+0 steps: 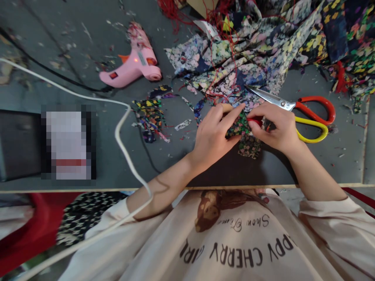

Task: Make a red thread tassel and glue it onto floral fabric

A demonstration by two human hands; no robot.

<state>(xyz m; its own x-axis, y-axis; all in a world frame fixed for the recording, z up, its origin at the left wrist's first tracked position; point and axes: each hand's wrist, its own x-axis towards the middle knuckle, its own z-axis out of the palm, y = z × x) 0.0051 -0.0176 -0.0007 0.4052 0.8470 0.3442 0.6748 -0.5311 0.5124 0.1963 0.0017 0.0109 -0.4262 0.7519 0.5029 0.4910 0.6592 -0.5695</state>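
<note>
A small dark floral fabric piece (240,124) with green and red spots lies between my hands. My left hand (215,128) holds it, fingers over its top and thumb along the lower edge. My right hand (277,124) is closed in a pinch at its right side, on a small red piece (255,120) whose kind I cannot make out. Below them another floral scrap (250,147) lies on the table. Scissors (283,103) with one red and one yellow handle lie just beyond my right hand, blades apart from the fabric I hold.
A pink hot glue gun (134,68) with a lit orange light lies at the upper left. Crumpled floral cloth (258,50) and red threads (172,11) cover the back. Floral scraps (149,117) lie left of my hands. A white cable (118,132) crosses my left forearm.
</note>
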